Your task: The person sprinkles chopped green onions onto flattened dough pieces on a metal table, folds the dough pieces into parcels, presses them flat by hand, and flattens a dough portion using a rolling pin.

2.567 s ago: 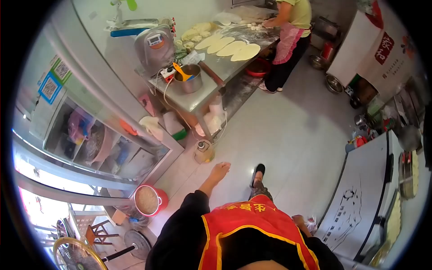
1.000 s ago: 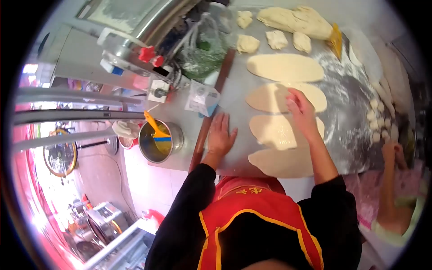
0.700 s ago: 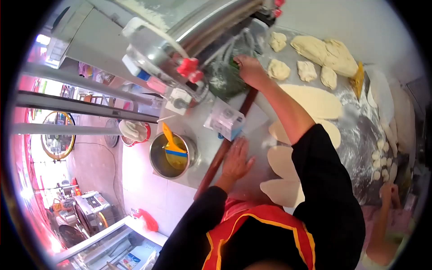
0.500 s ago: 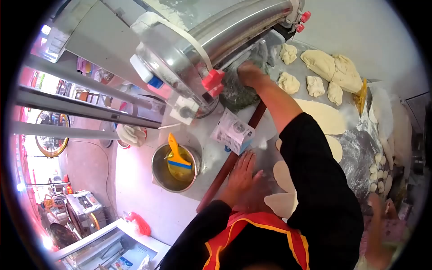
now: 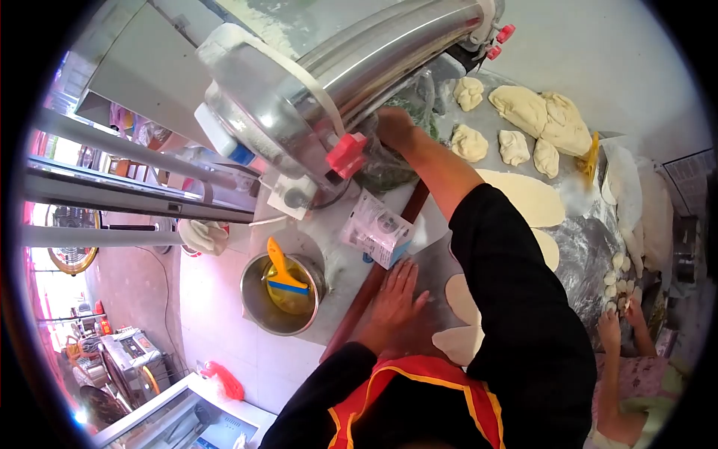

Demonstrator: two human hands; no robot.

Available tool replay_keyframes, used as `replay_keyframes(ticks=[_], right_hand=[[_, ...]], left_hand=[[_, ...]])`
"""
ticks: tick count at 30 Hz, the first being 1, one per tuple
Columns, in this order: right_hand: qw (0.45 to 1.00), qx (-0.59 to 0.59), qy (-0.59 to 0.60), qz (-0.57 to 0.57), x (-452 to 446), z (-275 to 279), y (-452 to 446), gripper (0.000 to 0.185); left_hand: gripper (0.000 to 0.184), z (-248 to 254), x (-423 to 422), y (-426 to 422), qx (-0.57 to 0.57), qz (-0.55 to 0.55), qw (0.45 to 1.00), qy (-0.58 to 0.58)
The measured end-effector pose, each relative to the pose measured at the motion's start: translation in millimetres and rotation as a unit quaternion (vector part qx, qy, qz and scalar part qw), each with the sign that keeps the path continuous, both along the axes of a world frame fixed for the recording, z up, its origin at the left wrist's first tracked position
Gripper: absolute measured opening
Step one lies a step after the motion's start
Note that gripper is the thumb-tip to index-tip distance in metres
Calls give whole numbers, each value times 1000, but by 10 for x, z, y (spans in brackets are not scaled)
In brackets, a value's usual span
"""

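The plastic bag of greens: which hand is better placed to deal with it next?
Probably the right hand: it reaches to the plastic bag, though its grip is hidden. The left hand rests spread on the table beside the reddish-brown rod, farther from the bag.

Dough kitchen, looks commercial: big steel roller machine (image 5: 381,63) by tabletop (image 5: 342,262) far-left corner, dough lumps (image 5: 550,120) along far edge, co-worker (image 5: 634,374) at right end.

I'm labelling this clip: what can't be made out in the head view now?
Head view:
Right hand: fingertips hidden behind it; any grip on the bag unclear.
Dough sheets: partly behind the right sleeve.
Packet: print too small.
Co-worker: head cut off by dark edge.
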State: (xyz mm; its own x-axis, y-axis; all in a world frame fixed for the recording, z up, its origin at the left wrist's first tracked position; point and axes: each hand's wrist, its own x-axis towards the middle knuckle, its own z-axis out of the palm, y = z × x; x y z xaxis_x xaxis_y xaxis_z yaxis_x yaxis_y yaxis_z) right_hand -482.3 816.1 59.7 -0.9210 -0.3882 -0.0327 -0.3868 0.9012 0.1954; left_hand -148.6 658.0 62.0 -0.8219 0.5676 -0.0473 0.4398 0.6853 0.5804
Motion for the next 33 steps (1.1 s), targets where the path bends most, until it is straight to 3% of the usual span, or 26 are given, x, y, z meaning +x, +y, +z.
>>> replay_keyframes(ticks=[4, 9, 11, 14, 16, 18, 21, 24, 33], right_hand=[[992, -113, 42, -44, 9, 94, 22, 19], [977, -167, 126, -43, 246, 213, 168, 13], [974, -192, 109, -46, 546, 566, 301, 10], [922, -353, 148, 64, 1082, 775, 733, 10], [952, -278, 131, -5, 1455, 795, 1004, 9], [940, -319, 111, -51, 1788, 688, 1384, 8], [958, -261, 64, -98, 2179, 434, 1917, 9], [952, -278, 112, -63, 2314, 132, 2161, 15], [951, -267, 136, -75, 2544, 2, 2409, 24]], left_hand=[[60, -4, -5, 15, 16, 5, 1000, 17], [60, -79, 17, -7, 35, 6, 999, 32], [61, -162, 30, -10, 26, 2, 998, 53], [60, -160, 18, 0, 16, -2, 998, 66], [60, -141, 13, 8, 5, -1, 997, 71], [61, -96, 12, 18, -12, 0, 997, 79], [61, -83, 24, 29, -32, 1, 996, 78], [60, -49, 16, 53, -30, 3, 996, 87], [58, -45, 20, 86, -26, 8, 995, 99]])
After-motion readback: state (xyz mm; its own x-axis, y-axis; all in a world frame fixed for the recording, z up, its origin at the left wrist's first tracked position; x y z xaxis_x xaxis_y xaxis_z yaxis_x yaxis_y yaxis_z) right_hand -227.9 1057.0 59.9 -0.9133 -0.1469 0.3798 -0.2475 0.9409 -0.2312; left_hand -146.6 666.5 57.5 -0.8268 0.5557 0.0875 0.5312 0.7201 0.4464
